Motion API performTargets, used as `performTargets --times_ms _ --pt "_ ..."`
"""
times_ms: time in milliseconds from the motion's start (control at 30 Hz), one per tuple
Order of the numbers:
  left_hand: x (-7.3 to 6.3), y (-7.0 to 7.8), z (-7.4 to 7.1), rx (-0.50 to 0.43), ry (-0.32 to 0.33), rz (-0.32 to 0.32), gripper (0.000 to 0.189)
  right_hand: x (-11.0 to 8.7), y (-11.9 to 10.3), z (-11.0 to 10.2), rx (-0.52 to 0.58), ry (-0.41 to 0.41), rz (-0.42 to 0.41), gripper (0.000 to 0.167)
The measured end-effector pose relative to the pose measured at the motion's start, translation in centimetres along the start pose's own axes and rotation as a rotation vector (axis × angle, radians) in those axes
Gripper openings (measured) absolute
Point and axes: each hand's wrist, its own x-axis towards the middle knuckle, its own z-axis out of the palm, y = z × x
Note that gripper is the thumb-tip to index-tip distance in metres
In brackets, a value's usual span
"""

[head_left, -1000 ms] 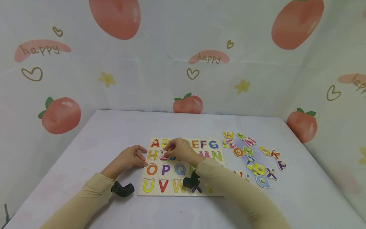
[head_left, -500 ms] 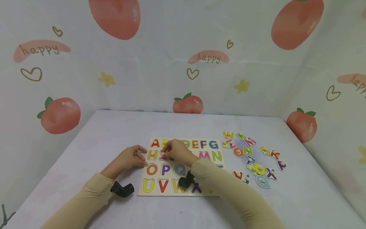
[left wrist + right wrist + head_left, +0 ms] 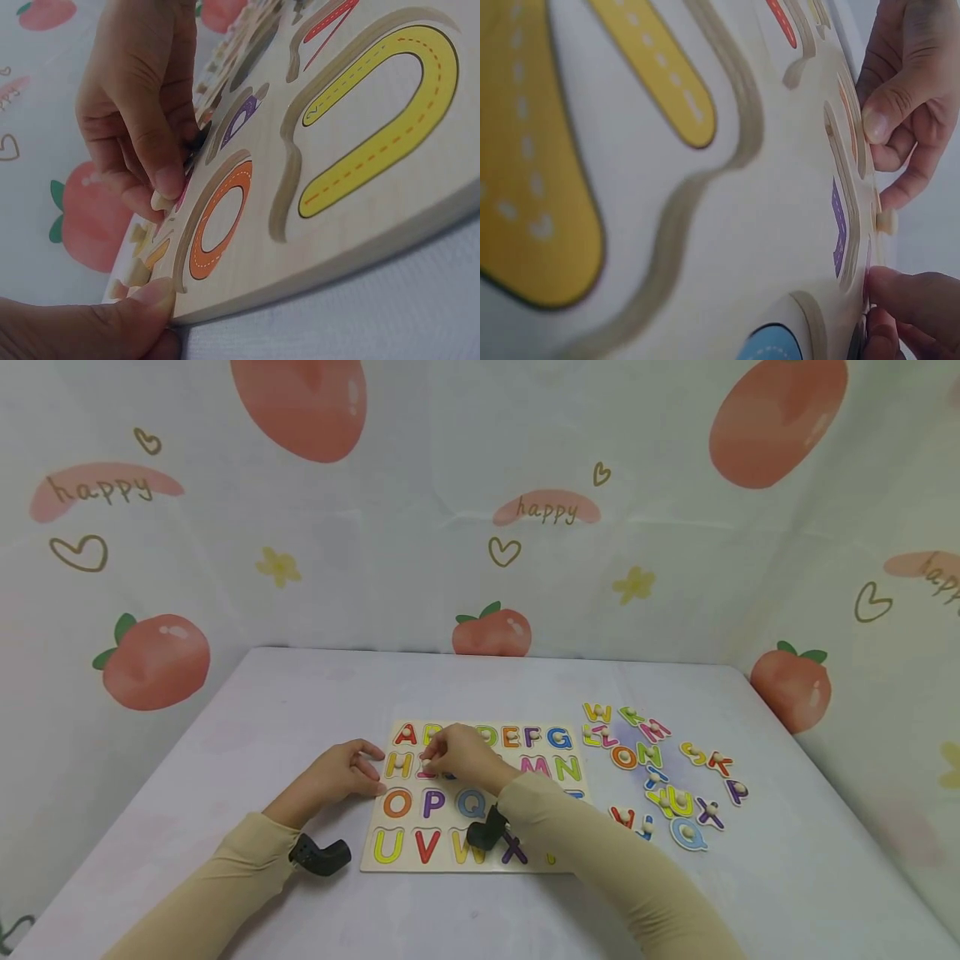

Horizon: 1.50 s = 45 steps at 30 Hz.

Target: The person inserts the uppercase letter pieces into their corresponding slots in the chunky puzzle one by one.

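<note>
A wooden alphabet puzzle board (image 3: 450, 823) lies on the table. My right hand (image 3: 468, 760) reaches over its second row, thumb and finger pinching the pale knob of a pink letter I piece (image 3: 426, 774) just right of the knobbed H piece (image 3: 398, 766). In the left wrist view that knob (image 3: 160, 202) shows between the fingertips, close over the board; most of the piece is hidden. My left hand (image 3: 341, 777) rests at the board's left edge, fingers apart, its thumb (image 3: 154, 292) against the rim.
Several loose knobbed letters lie right of the board, among them an orange O (image 3: 623, 757), a blue Q (image 3: 688, 835) and a purple X (image 3: 709, 813). In the top row, pieces such as the red A (image 3: 406, 735) sit in place. A patterned cloth backdrop (image 3: 390, 568) stands behind.
My right hand has shifted slightly left and down with the letter I piece, lowering it onto the second row beside the H. The left hand has stayed at the board's edge.
</note>
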Motion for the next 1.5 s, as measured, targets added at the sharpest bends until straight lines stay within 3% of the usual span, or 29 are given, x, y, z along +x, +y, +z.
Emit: performTargets --times_ms 333,600,900,1167,1333,1500 --pt "-0.1 0.1 0.0 -0.002 0.001 -0.009 0.055 -0.6 0.1 -1.3 0.012 0.001 0.001 0.016" --pt "-0.2 0.3 0.1 0.022 0.014 -0.028 0.053 -2.6 1.4 -6.1 0.077 0.07 -0.017 0.022" --pt "-0.1 0.2 0.1 0.009 0.015 -0.026 0.053 -6.4 5.6 -13.3 0.113 0.172 -0.058 0.028" --pt "0.0 0.0 0.0 0.011 0.003 -0.027 0.053 -9.9 10.3 -18.8 0.101 0.223 0.009 0.038" --pt "0.1 -0.1 0.0 0.011 -0.001 -0.025 0.053 -12.1 13.1 -21.0 0.063 0.261 0.042 0.044" --pt "0.0 0.1 -0.1 0.01 -0.003 -0.027 0.053 -14.0 15.6 -21.2 0.038 0.251 0.115 0.048"
